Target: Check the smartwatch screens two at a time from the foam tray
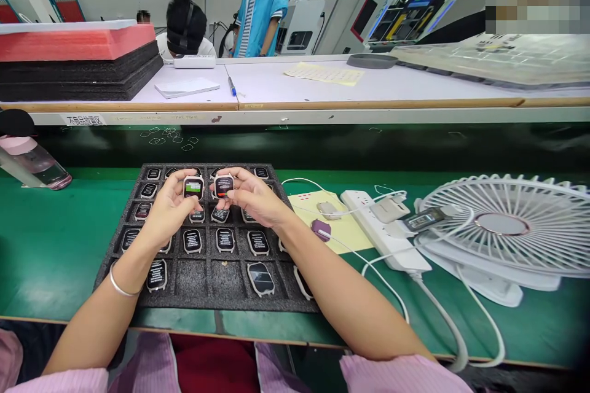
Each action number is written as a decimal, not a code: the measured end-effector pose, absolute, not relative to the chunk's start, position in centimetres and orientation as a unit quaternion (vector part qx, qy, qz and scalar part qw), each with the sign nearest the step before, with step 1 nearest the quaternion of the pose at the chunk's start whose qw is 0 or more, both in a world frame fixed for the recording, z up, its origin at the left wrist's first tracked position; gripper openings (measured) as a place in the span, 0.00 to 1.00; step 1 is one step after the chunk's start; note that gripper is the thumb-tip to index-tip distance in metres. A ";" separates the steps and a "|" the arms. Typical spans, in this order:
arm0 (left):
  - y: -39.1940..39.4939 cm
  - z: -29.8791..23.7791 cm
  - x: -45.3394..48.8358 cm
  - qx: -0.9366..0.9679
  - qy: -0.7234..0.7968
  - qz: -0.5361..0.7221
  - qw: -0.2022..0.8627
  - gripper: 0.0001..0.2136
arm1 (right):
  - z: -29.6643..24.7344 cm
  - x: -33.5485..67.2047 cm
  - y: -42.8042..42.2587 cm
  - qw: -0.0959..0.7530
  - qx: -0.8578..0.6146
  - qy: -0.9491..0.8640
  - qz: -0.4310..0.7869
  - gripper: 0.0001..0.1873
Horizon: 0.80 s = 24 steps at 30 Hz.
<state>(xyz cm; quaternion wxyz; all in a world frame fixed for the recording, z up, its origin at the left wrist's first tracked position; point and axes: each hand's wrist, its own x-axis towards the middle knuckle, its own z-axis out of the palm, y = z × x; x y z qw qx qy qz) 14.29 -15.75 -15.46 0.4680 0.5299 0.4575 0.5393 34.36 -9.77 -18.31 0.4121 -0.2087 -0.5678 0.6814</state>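
My left hand pinches a smartwatch case without a strap, its screen lit with a green band. In my right hand is another smartwatch case, showing small text and a red-orange strip near the bottom. Both are held up side by side over a black foam tray. Rows of similar watch cases lie in the tray's compartments, many with white text on dark screens. One watch in the front row has a plain, reflective screen. Two front compartments hold no watch. My forearms hide parts of the tray.
Right of the tray are a yellow sheet, a purple charger piece, a white power strip with cables, and a white fan. A water bottle lies left. Foam sheets stack on the shelf; people are beyond.
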 end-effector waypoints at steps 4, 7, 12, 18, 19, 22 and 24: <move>-15.7 -15.5 14.3 0.525 0.466 0.542 0.463 0.25 | -18.2 34.3 -9.8 0.417 -0.212 -0.568 0.677 0.22; -15.7 -15.4 14.3 0.523 0.467 0.548 0.456 0.25 | -18.2 34.3 -9.8 0.423 -0.219 -0.563 0.675 0.21; -15.5 -15.7 14.2 0.528 0.466 0.548 0.452 0.25 | -18.4 34.2 -9.7 0.427 -0.228 -0.557 0.675 0.20; -15.5 -15.9 14.3 0.538 0.461 0.541 0.453 0.24 | -18.2 34.3 -9.7 0.430 -0.228 -0.558 0.672 0.22; -15.5 -15.9 14.3 0.539 0.460 0.541 0.453 0.24 | -18.2 34.3 -9.7 0.431 -0.228 -0.559 0.670 0.22; -15.5 -15.8 14.3 0.542 0.459 0.540 0.452 0.23 | -18.1 34.3 -9.8 0.432 -0.230 -0.564 0.665 0.21; -15.6 -15.7 14.3 0.545 0.460 0.537 0.450 0.23 | -18.0 34.3 -9.8 0.431 -0.230 -0.566 0.664 0.21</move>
